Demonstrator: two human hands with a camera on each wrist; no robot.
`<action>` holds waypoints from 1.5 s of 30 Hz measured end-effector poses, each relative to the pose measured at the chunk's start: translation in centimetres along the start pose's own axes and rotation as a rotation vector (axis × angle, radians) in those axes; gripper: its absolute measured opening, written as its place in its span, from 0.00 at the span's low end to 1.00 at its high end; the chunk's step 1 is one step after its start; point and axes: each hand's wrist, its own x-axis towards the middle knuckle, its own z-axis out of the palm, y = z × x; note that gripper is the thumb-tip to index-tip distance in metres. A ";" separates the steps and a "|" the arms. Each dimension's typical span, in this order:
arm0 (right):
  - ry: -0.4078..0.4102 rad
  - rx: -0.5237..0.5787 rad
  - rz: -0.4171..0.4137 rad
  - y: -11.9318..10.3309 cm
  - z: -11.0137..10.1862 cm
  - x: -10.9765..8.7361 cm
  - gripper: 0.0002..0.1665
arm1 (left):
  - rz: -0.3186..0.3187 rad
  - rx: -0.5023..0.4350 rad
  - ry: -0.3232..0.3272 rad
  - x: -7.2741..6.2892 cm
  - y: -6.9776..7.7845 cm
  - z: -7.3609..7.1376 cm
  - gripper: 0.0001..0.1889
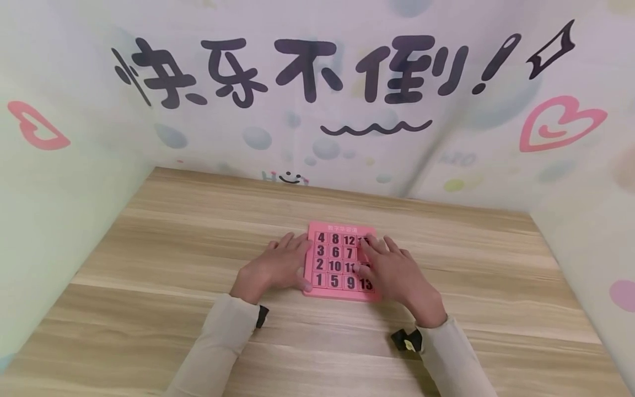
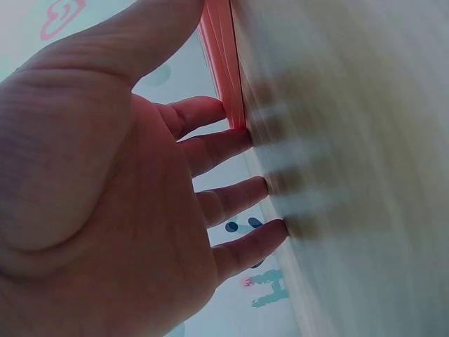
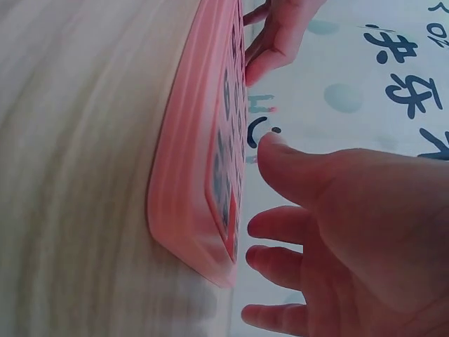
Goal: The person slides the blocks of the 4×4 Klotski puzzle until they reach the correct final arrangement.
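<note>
As pale sleeves (image 1: 210, 347) reach in, the left hand (image 1: 278, 266) spreads loose fingers against the left edge of the pink number puzzle (image 1: 334, 259), flat on the wooden table (image 1: 149, 248), while the right hand (image 1: 397, 273) hangs over its right column, fingers apart, contact impossible to call. One hard sideways push could skid the whole puzzle if that left hand braces too lightly, and beyond it all stands the lettered wall (image 1: 223, 127).

Smooth plastic forms the puzzle (image 1: 335, 259), wood grain the smooth table (image 1: 173, 264). The backdrop (image 1: 297, 117) appears matt, lightly creased cloth; the sleeves (image 1: 215, 336), matt fabric.
</note>
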 end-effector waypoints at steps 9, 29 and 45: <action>0.003 0.006 -0.002 0.2 0.4 0.4 0.37 | -0.006 0.017 -0.004 0.0 0.1 0.0 0.52; 0.006 -0.022 -0.002 -0.3 0.3 0.2 0.35 | -0.008 0.042 -0.016 0.0 0.1 0.0 0.51; -0.027 -0.025 0.001 -0.6 -0.2 -0.2 0.36 | -0.007 0.037 -0.013 0.0 0.2 -0.1 0.51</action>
